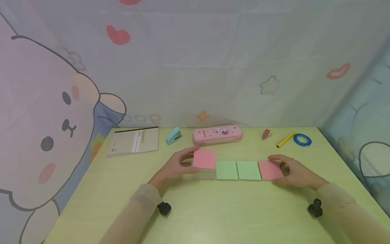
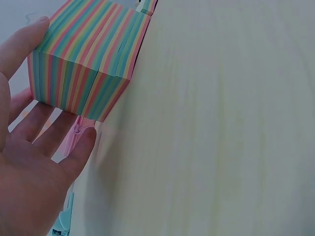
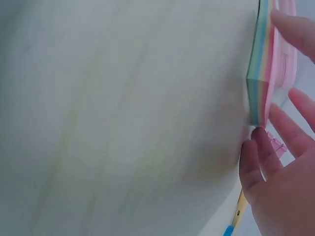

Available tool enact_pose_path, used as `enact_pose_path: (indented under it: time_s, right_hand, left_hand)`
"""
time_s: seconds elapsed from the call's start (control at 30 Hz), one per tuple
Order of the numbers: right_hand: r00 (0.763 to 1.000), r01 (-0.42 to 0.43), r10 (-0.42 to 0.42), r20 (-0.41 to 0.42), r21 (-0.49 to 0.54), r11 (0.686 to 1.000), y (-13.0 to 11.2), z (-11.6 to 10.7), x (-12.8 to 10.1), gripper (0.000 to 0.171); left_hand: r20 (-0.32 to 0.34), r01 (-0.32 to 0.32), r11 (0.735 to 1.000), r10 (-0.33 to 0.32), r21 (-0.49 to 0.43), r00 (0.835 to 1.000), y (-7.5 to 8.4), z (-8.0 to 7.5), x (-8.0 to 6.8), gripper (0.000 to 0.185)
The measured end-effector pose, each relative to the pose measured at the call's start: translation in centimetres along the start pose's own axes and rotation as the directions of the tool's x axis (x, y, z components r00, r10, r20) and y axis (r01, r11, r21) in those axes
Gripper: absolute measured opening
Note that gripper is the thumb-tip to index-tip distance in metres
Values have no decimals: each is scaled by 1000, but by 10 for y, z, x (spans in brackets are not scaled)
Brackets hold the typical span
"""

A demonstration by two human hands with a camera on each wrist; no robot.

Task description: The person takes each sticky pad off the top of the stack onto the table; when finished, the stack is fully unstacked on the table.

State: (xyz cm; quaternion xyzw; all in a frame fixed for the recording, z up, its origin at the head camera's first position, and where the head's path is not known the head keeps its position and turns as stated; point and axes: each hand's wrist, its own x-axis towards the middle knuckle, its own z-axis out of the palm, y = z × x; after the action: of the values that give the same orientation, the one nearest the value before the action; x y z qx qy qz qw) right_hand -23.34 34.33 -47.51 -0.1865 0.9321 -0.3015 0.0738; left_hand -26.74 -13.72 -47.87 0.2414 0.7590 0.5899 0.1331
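A tall stack of sticky notes (image 1: 204, 159) with a pink top stands on the table, its striped layers plain in the left wrist view. My left hand (image 1: 178, 165) holds it from the left, thumb at the near side and index finger at the far side. To its right, in one row, lie a green sticky note pad (image 1: 226, 170), a second green pad (image 1: 248, 170) and a thin pink pad (image 1: 269, 170). At the right end my right hand (image 1: 295, 172) pinches the pink pad between thumb and index finger; its other fingers lie beside the right edge.
Along the back of the table (image 1: 231, 210) are a notebook (image 1: 134, 141), a light-blue stapler (image 1: 174, 136), a pink pencil case (image 1: 217, 135), a reddish binder clip (image 1: 266, 134), a yellow pen (image 1: 286, 139) and a blue tape roll (image 1: 307, 142). A printed curtain (image 1: 189, 67) hangs behind.
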Motion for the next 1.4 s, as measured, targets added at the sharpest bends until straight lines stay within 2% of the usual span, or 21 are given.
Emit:
enact_pose_path:
  time_s: [0.2,0.47,0.67,0.83,0.97,1.17,1.4]
  right_hand:
    - [998,27,-26,-64,4,1000,-16,2,10,82]
    - [993,86,-79,-84,80,993,-63,20,37,79]
    - [980,196,-186,-73,185,963,-102,44,61,78]
    - [972,236,-230,-53,249,939,-131,62,74,79]
    - [968,251,-243,-64,227,941,-148,72,84,83]
    - [948,316,-305,-91,177,932,-161,84,100,91]
    - [949,313,-302,-86,193,930,-169,92,106,90]
  left_hand:
    - [-6,9,1000,-9,7,1000,1,0,-1,80]
    - [-2,2,1000,-2,8,1000,1,1,-1,80]
    - [1,-7,1000,7,8,1000,0,1,0,82]
    - [0,-7,1000,7,14,1000,0,1,0,82]
    - [3,-12,1000,12,14,1000,0,1,0,81]
    - [-2,-29,1000,29,0,1000,-2,1,-1,80]
    - [12,-54,999,54,-2,998,-5,2,0,81]
